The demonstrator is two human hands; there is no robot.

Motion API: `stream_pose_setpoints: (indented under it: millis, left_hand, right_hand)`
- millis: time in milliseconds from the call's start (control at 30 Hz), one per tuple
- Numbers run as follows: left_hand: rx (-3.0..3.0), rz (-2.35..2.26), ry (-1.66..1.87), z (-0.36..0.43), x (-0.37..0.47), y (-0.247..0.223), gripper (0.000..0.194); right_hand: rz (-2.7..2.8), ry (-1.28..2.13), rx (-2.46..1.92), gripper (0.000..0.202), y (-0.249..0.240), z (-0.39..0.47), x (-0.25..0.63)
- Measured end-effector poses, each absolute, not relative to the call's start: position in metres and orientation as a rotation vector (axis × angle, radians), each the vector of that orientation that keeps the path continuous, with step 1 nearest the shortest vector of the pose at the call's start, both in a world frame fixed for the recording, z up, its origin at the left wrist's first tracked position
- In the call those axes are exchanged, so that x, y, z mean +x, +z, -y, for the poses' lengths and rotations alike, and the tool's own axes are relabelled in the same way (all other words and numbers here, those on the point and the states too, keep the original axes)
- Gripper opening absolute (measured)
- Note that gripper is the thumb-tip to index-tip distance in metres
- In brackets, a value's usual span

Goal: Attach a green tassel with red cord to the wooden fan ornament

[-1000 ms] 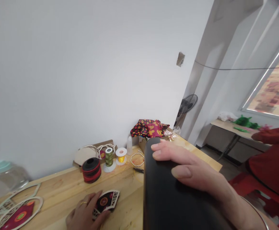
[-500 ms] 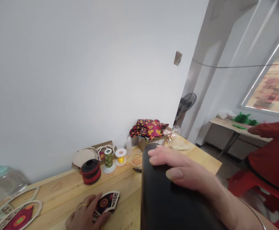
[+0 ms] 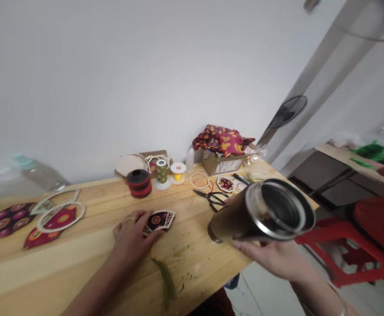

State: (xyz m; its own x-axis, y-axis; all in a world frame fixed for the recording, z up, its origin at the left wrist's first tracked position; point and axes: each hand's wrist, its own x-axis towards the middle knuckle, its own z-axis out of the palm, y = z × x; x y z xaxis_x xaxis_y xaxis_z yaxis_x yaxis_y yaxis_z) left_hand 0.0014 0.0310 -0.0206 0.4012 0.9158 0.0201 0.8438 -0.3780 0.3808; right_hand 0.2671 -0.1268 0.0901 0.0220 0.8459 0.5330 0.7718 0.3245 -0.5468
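My right hand point(image 3: 271, 259) is closed around a dark insulated flask point(image 3: 231, 219) from below. The flask tilts with its uncapped mouth and steel rim towards me, above the table's right front edge. On the tabletop, my left hand point(image 3: 132, 232) holds a fan-shaped ornament point(image 3: 159, 221) between thumb and fingers. The ornament has a pale lattice frame and dark patterned cloth inside. A green tassel point(image 3: 166, 281) on a yellow cord lies below it. Black-handled scissors point(image 3: 213, 197) lie behind the flask.
Spools of red-black cord point(image 3: 139, 184), green thread point(image 3: 161, 172) and yellow thread point(image 3: 178, 173) stand along the wall. A carton point(image 3: 226, 164) holds patterned cloth point(image 3: 211, 138). Frames and cloth pieces point(image 3: 60, 217) lie left. A red stool point(image 3: 343, 259) and a person's red clothing point(image 3: 376, 224) are at right.
The flask has come down and away from close to the camera, and its open mouth now shows. My view has tipped down and left. My left hand stays on the ornament.
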Motion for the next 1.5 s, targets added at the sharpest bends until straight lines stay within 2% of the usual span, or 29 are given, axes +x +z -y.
stream_pose_setpoints:
  millis: [100, 133, 267, 333, 533, 800, 933, 1033, 1233, 1500]
  left_hand:
    - [2.347, -1.496, 0.394, -0.027, 0.001, -0.019, 0.048]
    - [2.34, -1.485, 0.4, -0.026, 0.001, -0.018, 0.048]
    - [2.319, -1.492, 0.39, -0.025, 0.001, -0.017, 0.048]
    - [2.312, -1.484, 0.39, -0.025, 0.001, -0.017, 0.048]
    - [2.325, -1.458, 0.402, -0.024, 0.0, -0.019, 0.048]
    - [2.308, -1.43, 0.373, -0.023, 0.0, -0.014, 0.049]
    - [2.314, -1.421, 0.379, -0.024, 0.0, -0.015, 0.048]
    - [2.326, -1.416, 0.404, -0.024, -0.001, -0.017, 0.048]
    - [2.325, -1.41, 0.408, -0.022, -0.001, -0.02, 0.048]
    - [2.334, -1.403, 0.435, -0.022, -0.002, -0.022, 0.046]
  right_hand:
    - [1.474, 0.133, -1.528, 0.017, 0.08, 0.12, 0.289]
    - [1.377, 0.142, -1.555, 0.02, 0.079, 0.117, 0.3]
    - [0.958, -0.077, -1.579, 0.048, 0.087, 0.1, 0.349]
    - [0.868, -0.171, -1.586, 0.057, 0.096, 0.093, 0.37]
    - [0.841, -0.138, -1.614, 0.059, 0.101, 0.088, 0.382]
    - [1.051, 0.144, -1.58, 0.052, 0.073, 0.063, 0.321]
    - [1.15, 0.232, -1.476, 0.06, 0.06, 0.027, 0.298]
    - [1.184, 0.207, -1.461, 0.066, 0.048, -0.002, 0.29]
    - [1.208, 0.105, -1.415, 0.063, 0.027, -0.047, 0.279]
    - [1.193, 0.054, -1.503, 0.072, 0.013, -0.068, 0.281]
